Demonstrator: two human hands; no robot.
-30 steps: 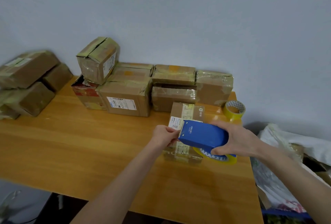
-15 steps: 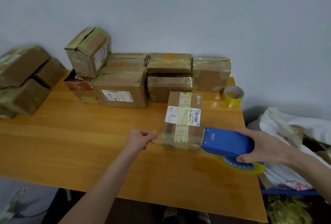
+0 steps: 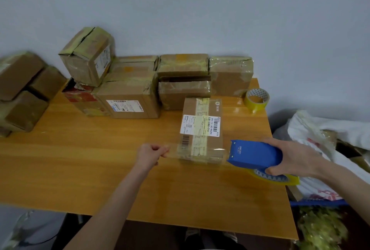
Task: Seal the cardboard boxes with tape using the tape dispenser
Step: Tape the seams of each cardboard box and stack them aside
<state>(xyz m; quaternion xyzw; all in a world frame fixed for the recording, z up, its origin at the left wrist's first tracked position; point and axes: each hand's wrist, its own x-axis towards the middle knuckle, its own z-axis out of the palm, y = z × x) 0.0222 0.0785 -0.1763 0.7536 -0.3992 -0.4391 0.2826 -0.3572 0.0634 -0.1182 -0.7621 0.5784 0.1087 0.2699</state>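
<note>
The cardboard box (image 3: pixel 202 129) is seen lying flat near the right end of a wooden desk (image 3: pixel 80 159), white label up. The desk is set against a pale grey wall (image 3: pixel 200 9). Taped boxes (image 3: pixel 130 97) are stacked along its back edge, and a yellow tape roll (image 3: pixel 257 99) stands near the back right corner. A white bag (image 3: pixel 330 129) is seen beside the desk. A clear strip of tape (image 3: pixel 200 152) is stretched across the box's near end. Its free end is pinched by the curled left hand (image 3: pixel 150 154), left of the box. The blue tape dispenser (image 3: pixel 255 155) is gripped by the right hand (image 3: pixel 298 159), just right of the box.
</note>
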